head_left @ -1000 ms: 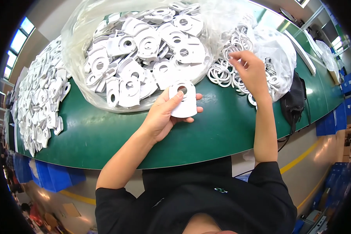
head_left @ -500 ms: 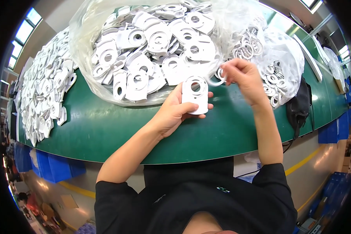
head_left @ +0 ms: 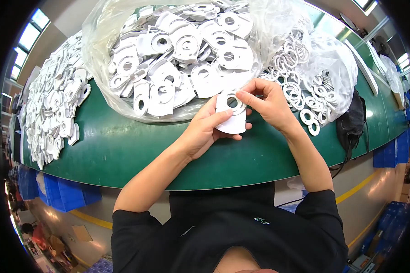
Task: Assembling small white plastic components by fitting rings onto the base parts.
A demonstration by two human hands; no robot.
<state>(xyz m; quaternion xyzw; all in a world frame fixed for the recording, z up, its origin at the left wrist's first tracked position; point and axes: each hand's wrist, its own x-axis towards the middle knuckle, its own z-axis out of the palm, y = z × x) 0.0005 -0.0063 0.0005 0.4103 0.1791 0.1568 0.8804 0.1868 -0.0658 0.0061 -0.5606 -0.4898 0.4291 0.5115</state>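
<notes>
My left hand (head_left: 201, 129) is closed round a flat white plastic part (head_left: 233, 124) with a round hole at its upper end. The thumb lies on the part's face, and fingertips show along its right edge. My right hand (head_left: 272, 108) is closed in a pinch, thumb and forefinger pressing a thin white ring (head_left: 224, 101) at the part's hole. The fingers hide some of the ring, so I cannot tell how deep it sits. Just beyond, a clear plastic bag (head_left: 100, 86) lies open, full of similar white parts (head_left: 162, 93).
Loose white rings (head_left: 295, 96) spill from another clear bag (head_left: 339, 59) at the right. A heap of white parts (head_left: 54, 107) covers the left of the green table (head_left: 123, 157). At the right edge lies a black mesh pouch (head_left: 351, 123). Blue bins (head_left: 68, 193) stand below.
My right hand has moved left with the ring, from beside the part onto its hole. My left thumb has shifted up the part. More loose rings show where the right hand was.
</notes>
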